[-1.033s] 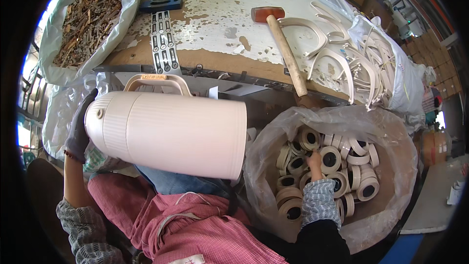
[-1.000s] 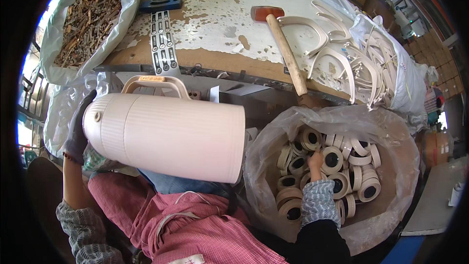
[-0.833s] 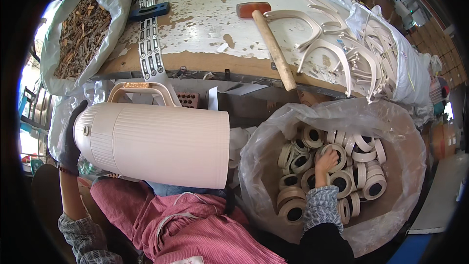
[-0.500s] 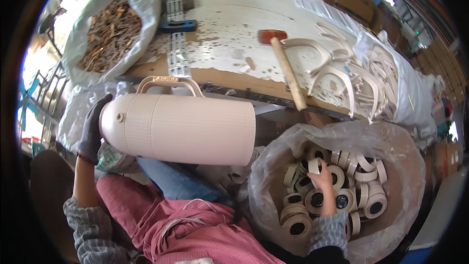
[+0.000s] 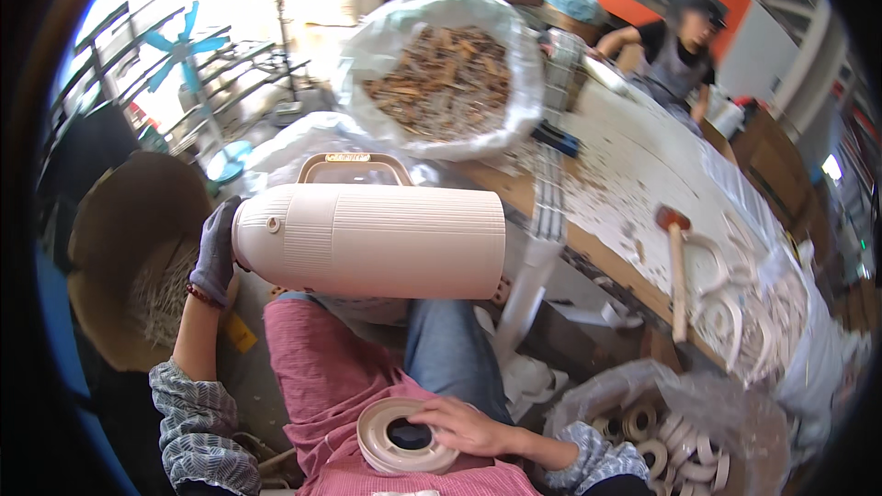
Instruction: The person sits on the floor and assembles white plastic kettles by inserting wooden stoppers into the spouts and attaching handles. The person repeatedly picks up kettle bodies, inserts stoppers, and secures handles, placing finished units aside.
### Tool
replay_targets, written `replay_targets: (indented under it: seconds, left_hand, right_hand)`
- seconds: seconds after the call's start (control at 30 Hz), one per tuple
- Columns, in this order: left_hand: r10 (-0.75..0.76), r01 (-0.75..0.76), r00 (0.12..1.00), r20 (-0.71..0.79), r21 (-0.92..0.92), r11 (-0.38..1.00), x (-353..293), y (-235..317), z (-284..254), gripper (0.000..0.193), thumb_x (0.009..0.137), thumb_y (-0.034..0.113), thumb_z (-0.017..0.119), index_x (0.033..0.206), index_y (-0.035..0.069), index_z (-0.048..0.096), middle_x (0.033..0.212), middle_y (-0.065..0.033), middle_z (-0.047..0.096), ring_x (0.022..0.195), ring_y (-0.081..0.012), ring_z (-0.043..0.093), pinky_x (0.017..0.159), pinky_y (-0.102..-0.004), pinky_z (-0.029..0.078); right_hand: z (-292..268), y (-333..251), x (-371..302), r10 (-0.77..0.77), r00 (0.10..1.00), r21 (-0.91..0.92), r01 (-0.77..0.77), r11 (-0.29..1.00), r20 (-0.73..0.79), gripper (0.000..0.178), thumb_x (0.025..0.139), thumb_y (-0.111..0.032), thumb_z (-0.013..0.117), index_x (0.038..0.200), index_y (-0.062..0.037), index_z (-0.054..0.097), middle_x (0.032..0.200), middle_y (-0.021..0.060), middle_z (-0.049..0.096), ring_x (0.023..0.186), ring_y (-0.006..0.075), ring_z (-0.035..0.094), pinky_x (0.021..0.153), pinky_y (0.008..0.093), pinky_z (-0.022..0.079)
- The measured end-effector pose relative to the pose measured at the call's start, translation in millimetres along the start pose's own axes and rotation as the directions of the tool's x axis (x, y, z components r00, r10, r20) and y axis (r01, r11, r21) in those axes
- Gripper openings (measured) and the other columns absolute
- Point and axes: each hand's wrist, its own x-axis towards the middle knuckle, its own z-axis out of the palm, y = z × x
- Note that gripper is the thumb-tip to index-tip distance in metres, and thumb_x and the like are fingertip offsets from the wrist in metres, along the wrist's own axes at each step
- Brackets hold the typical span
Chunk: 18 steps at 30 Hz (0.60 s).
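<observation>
1. Across the person's thighs, the pale pink jug (image 5: 395, 241) lies on its side, its long axis running left to right, rounded end at the left, wide flat end at the right, handle (image 5: 354, 158) on the side away from the body.
2. Nearer the body than the jug, and apart from it, the cream ring (image 5: 372, 439) sits at the lap of the pink apron (image 5: 317, 349), its broad face turned up around a dark centre.
3. The gloved left hand (image 5: 215, 243) grips the jug's rounded end, palm against it; the fingers on the far side are hidden. Its forearm rises from the lower left, wrist nearly straight.
4. The bare right hand (image 5: 464, 424) is closed over the ring's right rim, back of the hand up, fingertips at the dark centre, thumb out of sight. Its forearm comes in from the right.
5. The right hand is the nearer one to the jug's flat end, which lies farther from the body than that hand.
</observation>
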Motion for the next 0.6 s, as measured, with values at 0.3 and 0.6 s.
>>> replay_targets:
  seconds: [0.3, 0.6]
  left_hand:
    - [-0.110, 0.071, 0.948, -0.299, -0.140, 0.988, -73.9, -12.1, -124.6, 0.020, 0.097, 0.026, 0.052, 0.099, 0.009, 0.064, 0.091, -0.0021, 0.065, 0.084, -0.0102, 0.059, 0.077, -0.0283, 0.049]
    - [-0.327, 0.222, 0.931, -0.166, -0.455, 0.863, -92.8, -48.0, -77.7, 0.030, 0.099, 0.029, 0.045, 0.105, 0.005, 0.063, 0.095, -0.0066, 0.066, 0.090, -0.0164, 0.062, 0.081, -0.0303, 0.050]
  right_hand:
    - [-14.7, 12.3, -10.6, -0.220, 0.960, 0.006, 0.222, 0.975, 0.172, 0.061, 0.090, -0.039, 0.058, 0.137, -0.0024, 0.046, 0.132, 0.0152, 0.051, 0.125, 0.0350, 0.045, 0.104, 0.0466, 0.032]
    - [-136.8, 6.4, 72.6, 0.153, 0.634, 0.280, 0.104, 0.954, -0.758, 0.038, 0.088, -0.017, 0.048, 0.122, 0.0014, 0.053, 0.095, 0.0068, 0.062, 0.083, 0.0119, 0.060, 0.070, 0.0242, 0.049]
